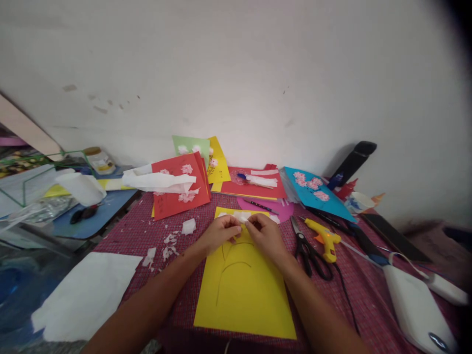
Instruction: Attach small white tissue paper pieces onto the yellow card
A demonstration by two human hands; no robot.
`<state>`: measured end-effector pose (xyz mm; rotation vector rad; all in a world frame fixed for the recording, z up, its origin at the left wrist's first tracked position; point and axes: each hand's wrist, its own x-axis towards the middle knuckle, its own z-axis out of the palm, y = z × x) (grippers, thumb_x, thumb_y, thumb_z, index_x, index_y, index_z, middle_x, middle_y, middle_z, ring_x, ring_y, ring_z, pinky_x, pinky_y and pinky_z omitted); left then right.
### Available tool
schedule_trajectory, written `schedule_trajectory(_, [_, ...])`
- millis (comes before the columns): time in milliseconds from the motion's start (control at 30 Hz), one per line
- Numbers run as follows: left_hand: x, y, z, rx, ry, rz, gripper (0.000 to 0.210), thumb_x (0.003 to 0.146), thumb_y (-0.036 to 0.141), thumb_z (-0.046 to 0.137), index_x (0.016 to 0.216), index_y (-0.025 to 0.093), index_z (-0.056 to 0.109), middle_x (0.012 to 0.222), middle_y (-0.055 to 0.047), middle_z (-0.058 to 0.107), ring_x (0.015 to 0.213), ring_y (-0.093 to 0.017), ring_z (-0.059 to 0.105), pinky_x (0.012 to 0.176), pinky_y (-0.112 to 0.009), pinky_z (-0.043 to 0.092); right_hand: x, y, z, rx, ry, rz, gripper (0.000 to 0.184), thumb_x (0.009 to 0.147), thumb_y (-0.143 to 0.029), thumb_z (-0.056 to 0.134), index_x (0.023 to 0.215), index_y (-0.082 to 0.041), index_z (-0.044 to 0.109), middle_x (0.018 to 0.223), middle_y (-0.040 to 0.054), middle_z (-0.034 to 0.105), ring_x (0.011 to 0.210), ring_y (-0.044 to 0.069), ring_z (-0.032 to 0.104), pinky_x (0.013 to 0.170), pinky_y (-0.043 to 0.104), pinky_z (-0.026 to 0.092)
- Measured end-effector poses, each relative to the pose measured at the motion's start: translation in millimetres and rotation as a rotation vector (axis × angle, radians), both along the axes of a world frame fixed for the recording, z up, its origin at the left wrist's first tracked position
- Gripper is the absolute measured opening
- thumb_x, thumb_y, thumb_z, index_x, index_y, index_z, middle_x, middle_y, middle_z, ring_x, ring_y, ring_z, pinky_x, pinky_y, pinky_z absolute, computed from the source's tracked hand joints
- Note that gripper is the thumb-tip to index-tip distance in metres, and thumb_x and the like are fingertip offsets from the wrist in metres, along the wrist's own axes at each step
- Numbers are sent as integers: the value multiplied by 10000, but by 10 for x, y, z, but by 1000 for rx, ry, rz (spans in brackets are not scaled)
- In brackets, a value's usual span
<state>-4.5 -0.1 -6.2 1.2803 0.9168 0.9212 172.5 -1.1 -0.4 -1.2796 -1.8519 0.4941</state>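
A yellow sheet of paper (245,300) with curved dark pencil-like lines lies in front of me. Over its far end, my left hand (223,230) and my right hand (263,233) pinch a small piece of white tissue paper (241,215) between them. Both sets of fingertips are closed and nearly meet. More white bits show behind the hands at the sheet's far edge. To the left on the checked cloth lie a square of white tissue (189,226) and torn scraps (170,246).
Black-handled scissors (302,241) and a yellow glue gun (324,238) with its cord lie right of the sheet. Cards with tissue flowers, red (173,196) and blue (313,189), stand farther back. A white power bank-like box (416,305) sits at right, a tissue roll (83,188) at left.
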Motion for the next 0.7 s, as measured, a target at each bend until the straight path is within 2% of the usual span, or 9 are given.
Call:
schedule_trajectory(100, [14,-28,16,-28,-118,-50,287,756,336,668,953,135,611,914,-71,627,808,-146,604,642,-239,483,-31,-44,19,55,-17,46,97,826,-246,537,747,-203,575,739,33,606,685,165,540,617,259,397])
schedule_trajectory(233, [4,-14,-4,-2,-137,-51,346,764,324,670,1045,129,616,1012,-98,634,832,-146,603,679,-241,479,-51,-65,12,90,-56,96,80,828,-225,541,760,-209,581,786,44,597,725,174,539,644,271,409])
schedule_trajectory(700, [-5,9,-8,1,-79,3,279,772,343,650,945,124,646,881,-71,647,749,-133,610,646,-239,480,-52,-67,35,37,-13,161,95,847,-220,529,788,-212,602,806,44,602,742,176,538,677,277,417])
